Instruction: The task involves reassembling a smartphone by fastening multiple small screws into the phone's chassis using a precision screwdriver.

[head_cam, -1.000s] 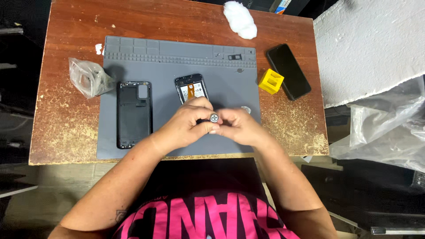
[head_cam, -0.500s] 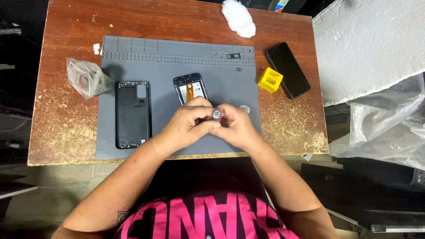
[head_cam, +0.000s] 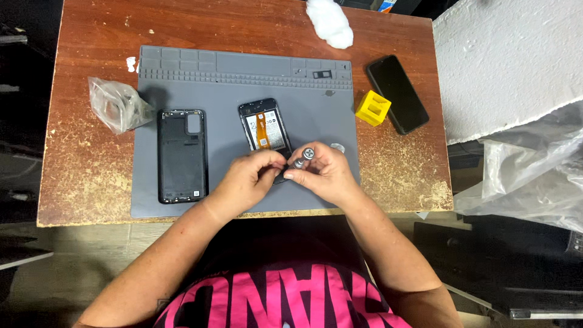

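Observation:
An opened phone [head_cam: 264,126] with its inner parts and an orange strip exposed lies on a grey work mat [head_cam: 231,85]. My right hand [head_cam: 322,173] grips a small grey screwdriver [head_cam: 302,157], held upright over the phone's lower end. My left hand [head_cam: 252,176] pinches the phone's lower edge right beside the screwdriver tip. The hands touch each other and hide the bottom of the phone. The black back cover [head_cam: 182,155] lies flat to the left on the mat.
A crumpled clear plastic bag [head_cam: 115,106] sits at the mat's left edge. A yellow block [head_cam: 373,108] and a black phone [head_cam: 398,94] lie at the right, white wadding [head_cam: 330,23] at the back. The wooden table [head_cam: 91,194] ends just behind my forearms.
Both hands stay joined at the phone's lower end with only slight finger shifts. The screwdriver head has tilted a little to the right.

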